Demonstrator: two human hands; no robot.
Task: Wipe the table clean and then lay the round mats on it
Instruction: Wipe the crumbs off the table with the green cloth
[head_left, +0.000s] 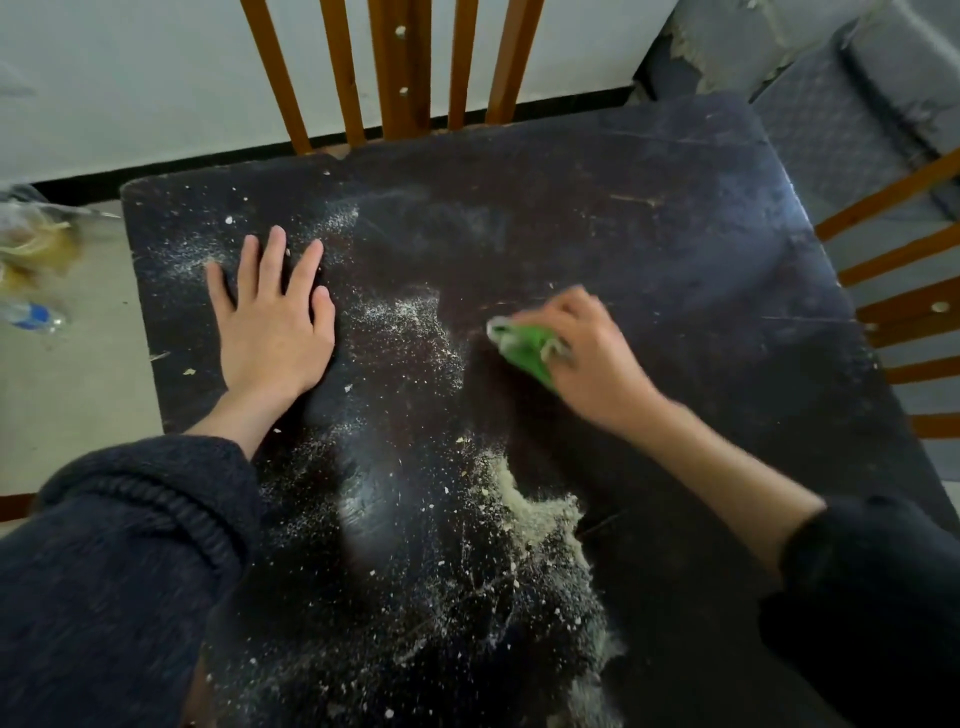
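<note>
Left hand flat, fingers spread on dark bench. Right hand (motion-blurred) grips green cloth mid-bench, cloth mostly hidden. Pale crumbs near front edge.

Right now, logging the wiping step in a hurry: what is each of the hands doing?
Left hand: open, flat on the table.
Right hand: closed, gripping the green cloth.

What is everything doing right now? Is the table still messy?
Dark wooden table: still messy.
Pale powdery crumbs: scattered, piled near the front.
Green wiping cloth: bunched, on the table.
Right hand: grips the cloth.
Left hand: flat on the table.
</note>
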